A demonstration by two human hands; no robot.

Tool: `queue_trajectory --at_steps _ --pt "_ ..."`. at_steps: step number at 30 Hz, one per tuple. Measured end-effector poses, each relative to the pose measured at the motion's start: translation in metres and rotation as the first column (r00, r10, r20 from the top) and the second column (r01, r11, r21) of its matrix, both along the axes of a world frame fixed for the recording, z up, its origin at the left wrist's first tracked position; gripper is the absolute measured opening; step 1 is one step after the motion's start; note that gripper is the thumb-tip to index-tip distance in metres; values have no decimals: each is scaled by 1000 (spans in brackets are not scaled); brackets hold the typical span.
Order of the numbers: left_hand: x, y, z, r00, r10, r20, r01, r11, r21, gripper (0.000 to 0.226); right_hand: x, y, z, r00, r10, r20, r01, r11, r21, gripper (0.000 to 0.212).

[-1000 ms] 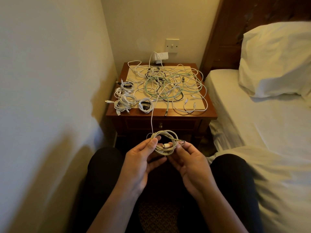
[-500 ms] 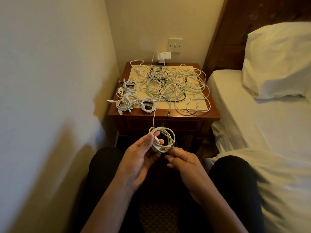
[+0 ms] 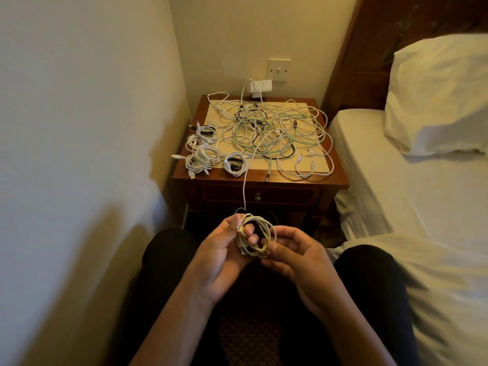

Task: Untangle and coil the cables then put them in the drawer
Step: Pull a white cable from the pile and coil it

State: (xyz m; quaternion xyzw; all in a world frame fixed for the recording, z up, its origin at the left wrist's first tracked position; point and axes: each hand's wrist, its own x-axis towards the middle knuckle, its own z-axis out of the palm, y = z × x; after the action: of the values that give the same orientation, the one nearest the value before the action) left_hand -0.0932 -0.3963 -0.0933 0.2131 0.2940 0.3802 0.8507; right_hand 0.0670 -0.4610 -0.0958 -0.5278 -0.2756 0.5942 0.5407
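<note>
Cable coil (image 3: 249,249) partly behind left hand (image 3: 219,257) fingers (image 3: 253,238); drawer (image 3: 258,196) dim.

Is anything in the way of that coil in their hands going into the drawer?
Yes. The drawer is shut, and the coil has a strand running up into the tangle on the nightstand.

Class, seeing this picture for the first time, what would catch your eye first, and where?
A tangle of white and green cables covers the nightstand in the corner beside the bed. Nearer the camera, the left hand and right hand hold a white coil, its loose end running up to the tangle.
</note>
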Motion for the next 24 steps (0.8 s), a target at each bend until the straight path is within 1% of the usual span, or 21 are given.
queue_trajectory --at_steps 1,3,5,7,10,11,13,15,17,21,24 --pt "0 0 0 1000 9 -1 -9 1000 -13 28 0 1 1 1000 1 -19 -1 1000 -14 30" --pt "-1 2 -1 1000 14 -15 -14 999 -40 33 1 3 1 1000 -4 -5 4 999 -42 30" --pt "-2 3 -1 1000 -19 3 19 998 -61 38 3 5 3 999 15 41 -13 998 -56 26" --pt "-7 3 -2 998 -55 -1 55 998 -31 39 4 6 3 993 59 102 -54 997 -59 20" --pt "-14 3 -3 984 -115 -136 127 988 87 55 4 6 4 982 107 158 -98 993 -66 17" --pt "-15 4 -3 976 -127 -177 147 983 107 53 3 6 4 978 120 172 -110 992 -67 17" --pt "-13 3 -2 953 -113 -282 158 977 140 39 2 7 6 965 147 219 -137 989 -60 18" --pt "-10 2 -3 887 -36 -460 161 958 236 26 2 7 5 954 151 258 -141 988 -59 17" --pt "-7 0 -3 801 55 -597 199 914 352 24 3 7 4 955 140 261 -128 990 -62 15" --pt "-6 2 -8 648 214 -731 312 800 511 18 6 11 2 977 58 205 -45 997 -68 14" --pt "-4 2 -9 597 249 -762 383 747 544 20 6 14 0 985 55 163 -43 996 -81 17"
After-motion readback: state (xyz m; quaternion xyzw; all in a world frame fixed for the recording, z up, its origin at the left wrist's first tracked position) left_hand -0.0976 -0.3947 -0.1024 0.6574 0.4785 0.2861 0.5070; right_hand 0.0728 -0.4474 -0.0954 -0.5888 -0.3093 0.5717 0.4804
